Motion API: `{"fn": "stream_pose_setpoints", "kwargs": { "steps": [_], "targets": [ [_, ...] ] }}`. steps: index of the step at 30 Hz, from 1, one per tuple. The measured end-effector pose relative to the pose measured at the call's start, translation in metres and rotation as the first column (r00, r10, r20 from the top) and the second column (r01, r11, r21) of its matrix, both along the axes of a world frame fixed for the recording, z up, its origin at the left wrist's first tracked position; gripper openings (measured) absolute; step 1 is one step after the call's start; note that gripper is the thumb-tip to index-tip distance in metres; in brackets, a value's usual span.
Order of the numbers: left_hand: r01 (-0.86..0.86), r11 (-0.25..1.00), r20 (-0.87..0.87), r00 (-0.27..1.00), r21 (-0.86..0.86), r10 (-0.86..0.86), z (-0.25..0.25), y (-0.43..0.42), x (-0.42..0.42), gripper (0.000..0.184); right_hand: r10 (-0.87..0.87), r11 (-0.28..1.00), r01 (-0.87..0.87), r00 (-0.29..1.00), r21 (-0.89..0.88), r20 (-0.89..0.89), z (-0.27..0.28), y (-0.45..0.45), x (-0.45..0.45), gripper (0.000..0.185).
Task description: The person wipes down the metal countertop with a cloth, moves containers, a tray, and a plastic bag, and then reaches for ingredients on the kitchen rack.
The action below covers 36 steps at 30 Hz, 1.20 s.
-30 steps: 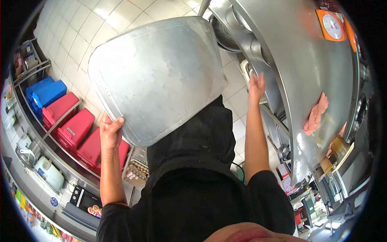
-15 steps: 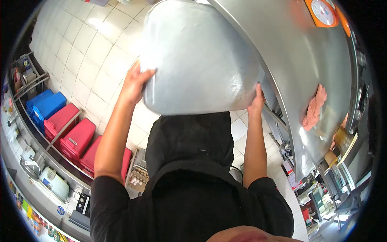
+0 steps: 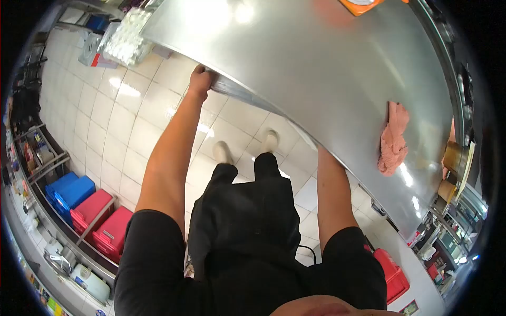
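A large grey metal tray [image 3: 240,94] is mostly hidden under the steel table [image 3: 295,68], with only a strip of it showing below the table's edge. My left hand [image 3: 201,81] is closed around the tray's near left corner, just outside that edge. My right forearm reaches beneath the table top, which covers the hand, so its grip is out of sight. On the table lies a crumpled pink cloth [image 3: 393,139].
Part of an orange scale [image 3: 361,5] shows at the table's far edge. Red bins [image 3: 113,231] and blue bins [image 3: 74,195] stand on a shelf at left. Egg trays [image 3: 129,39] are stacked at the upper left. Pale floor tiles surround my feet.
The tray has gone from in front of me to under the table, away and to the right. Both arms moved with it, and my right hand went out of sight.
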<state>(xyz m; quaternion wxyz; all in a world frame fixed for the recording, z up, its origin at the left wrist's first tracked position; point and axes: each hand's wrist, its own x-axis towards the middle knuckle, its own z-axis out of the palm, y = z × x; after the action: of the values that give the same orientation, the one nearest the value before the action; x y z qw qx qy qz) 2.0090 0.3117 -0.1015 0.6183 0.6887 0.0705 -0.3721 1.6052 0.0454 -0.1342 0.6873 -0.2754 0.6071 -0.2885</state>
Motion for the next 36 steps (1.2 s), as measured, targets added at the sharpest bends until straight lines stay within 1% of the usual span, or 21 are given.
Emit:
{"fn": "stream_pose_setpoints", "kwargs": {
  "steps": [2, 3, 6, 7, 8, 9, 10, 11, 13, 15, 18, 21, 23, 25, 26, 27, 28, 29, 32, 34, 36],
  "targets": [
    [-0.125, 0.991, 0.042, 0.991, -0.045, 0.127, 0.015, -0.015, -0.008, 0.039, 0.212, 0.964, -0.242, 0.947, -0.106, -0.24, 0.011, 0.015, -0.008, 0.052],
    [-0.125, 0.983, 0.036, 0.991, -0.134, 0.131, 0.017, -0.018, -0.009, 0.04, 0.396, 0.867, -0.483, 0.816, -0.12, -0.422, 0.025, 0.031, -0.019, 0.051],
    [-0.121, 0.925, 0.093, 0.982, -0.36, 0.165, 0.011, -0.03, -0.002, 0.045, 0.727, 0.248, -0.963, 0.256, -0.105, -0.637, 0.158, 0.103, -0.041, 0.051],
    [-0.132, 0.895, 0.102, 0.976, -0.427, 0.192, 0.003, -0.034, 0.004, 0.046, 0.784, 0.061, -0.967, 0.199, -0.247, -0.587, 0.239, 0.121, -0.038, 0.051],
    [-0.142, 0.861, 0.11, 0.969, -0.489, 0.222, -0.007, -0.037, 0.01, 0.047, 0.861, 0.024, -0.918, 0.219, -0.395, -0.459, 0.313, 0.128, -0.024, 0.05],
    [-0.154, 0.826, 0.11, 0.962, -0.542, 0.251, -0.017, -0.035, 0.013, 0.047, 0.667, -0.248, -0.723, 0.355, -0.645, -0.655, 0.348, 0.114, -0.025, 0.053],
    [-0.193, 0.81, -0.044, 0.978, -0.554, 0.203, -0.028, -0.029, 0.02, 0.048, 0.437, -0.28, -0.781, 0.414, -0.558, -0.799, 0.36, 0.086, -0.052, 0.057],
    [-0.193, 0.806, -0.056, 0.979, -0.56, 0.196, -0.027, -0.027, 0.016, 0.047, 0.341, 0.185, -0.862, 0.507, -0.472, -0.791, 0.374, 0.054, -0.064, 0.063],
    [-0.195, 0.781, -0.056, 0.978, -0.593, 0.201, -0.016, -0.033, 0.023, 0.045, 0.112, -0.13, -0.883, 0.439, -0.451, -0.892, 0.379, -0.02, -0.029, 0.069],
    [-0.253, 0.888, 0.037, 0.957, -0.383, 0.288, -0.011, -0.03, 0.025, 0.047, -0.008, -0.146, -0.987, 0.062, -0.061, -0.998, 0.338, -0.061, -0.016, 0.068],
    [-0.344, 0.931, -0.034, 0.939, -0.124, 0.343, 0.016, 0.005, 0.004, 0.061, 0.143, 0.157, -0.788, 0.615, -0.596, -0.775, 0.284, -0.114, 0.017, 0.055],
    [-0.323, 0.946, -0.015, 0.946, -0.011, 0.323, 0.013, 0.063, -0.042, 0.065, -0.074, 0.233, -0.917, 0.314, -0.323, -0.946, 0.265, -0.139, 0.086, 0.037],
    [-0.261, 0.958, -0.052, 0.962, 0.12, 0.269, -0.002, 0.111, -0.081, 0.063, -0.152, -0.08, -0.884, 0.468, -0.461, -0.871, 0.267, -0.08, 0.179, 0.034],
    [-0.235, 0.949, -0.095, 0.961, 0.21, 0.26, -0.021, 0.159, -0.128, 0.06, -0.033, -0.201, -0.795, 0.59, -0.573, -0.807, 0.259, -0.03, 0.269, 0.051],
    [-0.215, 0.941, -0.127, 0.959, 0.263, 0.254, -0.028, 0.183, -0.152, 0.059, 0.048, -0.231, -0.844, 0.486, -0.483, -0.873, 0.281, 0.006, 0.311, 0.06],
    [-0.186, 0.94, -0.089, 0.972, 0.287, 0.219, -0.033, 0.206, -0.175, 0.057, -0.261, -0.4, -0.771, 0.614, -0.496, -0.745, 0.239, 0.012, 0.352, 0.061],
    [-0.156, 0.937, -0.057, 0.982, 0.313, 0.182, -0.038, 0.228, -0.199, 0.056, -0.075, -0.352, -0.824, 0.497, -0.443, -0.865, 0.253, 0.042, 0.388, 0.061],
    [-0.129, 0.934, -0.019, 0.989, 0.334, 0.144, -0.044, 0.247, -0.221, 0.055, 0.086, -0.431, -0.759, 0.503, -0.488, -0.86, 0.258, 0.072, 0.406, 0.054],
    [-0.01, 0.887, -0.048, 0.998, 0.462, 0.036, -0.04, 0.293, -0.27, 0.05, 0.543, -0.545, -0.499, 0.402, -0.674, -0.737, 0.263, 0.153, 0.456, 0.036],
    [0.056, 0.847, -0.04, 0.998, 0.529, -0.041, -0.041, 0.314, -0.294, 0.047, 0.702, -0.641, -0.22, 0.219, -0.735, -0.678, 0.28, 0.201, 0.465, 0.024],
    [0.105, 0.824, -0.045, 0.994, 0.556, -0.097, -0.048, 0.331, -0.319, 0.045, 0.794, -0.493, -0.587, -0.003, -0.642, -0.608, 0.282, 0.24, 0.434, 0.02]
  ]
}}
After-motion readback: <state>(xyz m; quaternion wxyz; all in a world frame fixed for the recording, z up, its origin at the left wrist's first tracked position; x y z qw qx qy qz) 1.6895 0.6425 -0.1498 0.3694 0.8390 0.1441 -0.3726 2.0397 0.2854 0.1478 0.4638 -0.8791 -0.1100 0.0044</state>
